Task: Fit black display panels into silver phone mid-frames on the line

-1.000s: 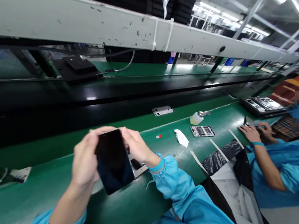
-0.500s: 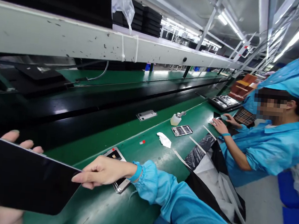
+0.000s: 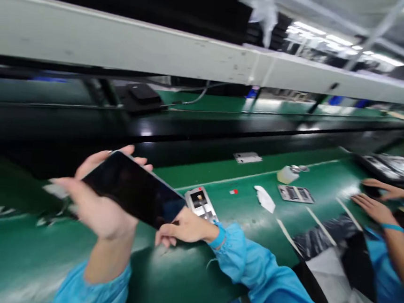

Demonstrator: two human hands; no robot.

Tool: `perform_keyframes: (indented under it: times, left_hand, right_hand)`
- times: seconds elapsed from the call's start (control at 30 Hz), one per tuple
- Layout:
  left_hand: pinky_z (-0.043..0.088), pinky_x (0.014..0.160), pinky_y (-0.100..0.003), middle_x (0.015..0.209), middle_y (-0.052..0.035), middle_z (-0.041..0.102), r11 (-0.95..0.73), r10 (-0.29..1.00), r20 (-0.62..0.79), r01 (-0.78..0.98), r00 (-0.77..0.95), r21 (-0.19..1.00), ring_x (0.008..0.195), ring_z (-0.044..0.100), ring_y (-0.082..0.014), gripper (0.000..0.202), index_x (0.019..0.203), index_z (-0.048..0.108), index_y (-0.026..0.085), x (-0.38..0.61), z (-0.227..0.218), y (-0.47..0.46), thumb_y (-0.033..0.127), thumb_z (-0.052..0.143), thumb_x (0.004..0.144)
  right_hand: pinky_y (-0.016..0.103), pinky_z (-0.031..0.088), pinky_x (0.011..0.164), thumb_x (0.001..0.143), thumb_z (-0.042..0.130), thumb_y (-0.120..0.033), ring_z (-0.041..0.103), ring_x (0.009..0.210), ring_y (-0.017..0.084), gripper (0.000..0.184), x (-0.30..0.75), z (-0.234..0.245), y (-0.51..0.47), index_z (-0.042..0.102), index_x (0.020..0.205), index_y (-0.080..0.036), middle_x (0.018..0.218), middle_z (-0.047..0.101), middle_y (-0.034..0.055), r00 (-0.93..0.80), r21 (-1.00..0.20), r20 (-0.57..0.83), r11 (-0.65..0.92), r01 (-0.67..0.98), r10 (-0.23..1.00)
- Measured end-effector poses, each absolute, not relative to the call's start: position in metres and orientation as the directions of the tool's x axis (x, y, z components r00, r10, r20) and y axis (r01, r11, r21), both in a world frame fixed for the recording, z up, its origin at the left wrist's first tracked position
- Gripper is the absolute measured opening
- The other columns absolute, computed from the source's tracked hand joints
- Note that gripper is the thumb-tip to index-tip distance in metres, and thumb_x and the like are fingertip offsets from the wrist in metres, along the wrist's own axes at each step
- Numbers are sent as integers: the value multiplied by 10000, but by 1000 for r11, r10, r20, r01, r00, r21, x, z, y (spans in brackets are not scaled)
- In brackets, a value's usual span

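My left hand [image 3: 100,206] is closed round a black glass screen panel [image 3: 132,195], held tilted above the green work surface [image 3: 176,281]. My right hand [image 3: 183,227] pinches the panel's lower right corner with curled fingers. Just beyond that hand an open phone frame [image 3: 202,203] lies flat on the green surface, its insides showing.
A red-and-white scrap [image 3: 233,191], a white cloth [image 3: 265,198], a small bottle [image 3: 286,174] and another open phone [image 3: 295,193] lie to the right. A silver part [image 3: 247,158] sits by the black conveyor belt [image 3: 206,138]. A co-worker's hands [image 3: 377,202] rest at right.
The view swung back left. The black panel moved from close at the lower left to the middle, and my right hand went from the phone frame to the panel's corner.
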State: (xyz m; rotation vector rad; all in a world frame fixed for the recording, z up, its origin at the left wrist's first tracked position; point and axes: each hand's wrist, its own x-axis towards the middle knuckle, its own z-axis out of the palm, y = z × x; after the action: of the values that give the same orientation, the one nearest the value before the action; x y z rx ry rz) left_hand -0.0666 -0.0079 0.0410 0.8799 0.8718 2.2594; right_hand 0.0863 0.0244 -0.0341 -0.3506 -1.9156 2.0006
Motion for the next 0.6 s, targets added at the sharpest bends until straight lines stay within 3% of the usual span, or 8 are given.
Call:
perform_keyframes:
  times: [0.03,0.13,0.3,0.43,0.6]
  left_hand:
    - [703,676,-327,1033,10,869,-692,595,350,-238,-724,682,787,809,-193,602,1038,762,268,-62,42,-9,828,544,1065]
    - [694,728,-354,1066,-46,863,-696,595,299,-292,-746,656,824,809,-218,579,1096,735,237,-55,41,-7,777,526,1104]
    - [705,848,-401,1094,-42,851,-633,640,198,-364,-743,683,923,822,-239,603,1154,711,282,-63,30,-1,842,503,1076]
    - [702,919,-419,1175,-30,846,-572,731,237,-386,-640,724,1030,832,-254,632,1213,695,292,-72,17,5,879,530,1046]
    - [694,893,-395,1165,-55,845,-509,790,181,-462,-587,727,993,836,-240,713,1243,659,247,-63,8,12,891,399,1079]
  right_hand:
    - [233,466,467,803,874,-815,554,488,109,653,85,-36,19,745,730,-180,598,666,0,-902,-995,61,-43,-88,428]
    - [220,453,442,827,880,-781,544,455,100,643,81,-44,5,705,736,-169,573,640,-9,-866,-994,42,-64,-85,498]
    - [226,434,436,882,730,-914,561,431,108,775,90,-43,11,700,691,-164,556,660,25,-824,-998,44,-15,-63,565]
    - [234,356,428,901,546,-1029,448,385,92,907,115,-29,31,631,568,-190,450,544,7,-725,-997,58,72,-12,686]
    - [302,521,631,1030,474,-930,449,451,111,853,135,-38,37,436,513,-252,430,445,-28,-751,-988,127,146,-41,648]
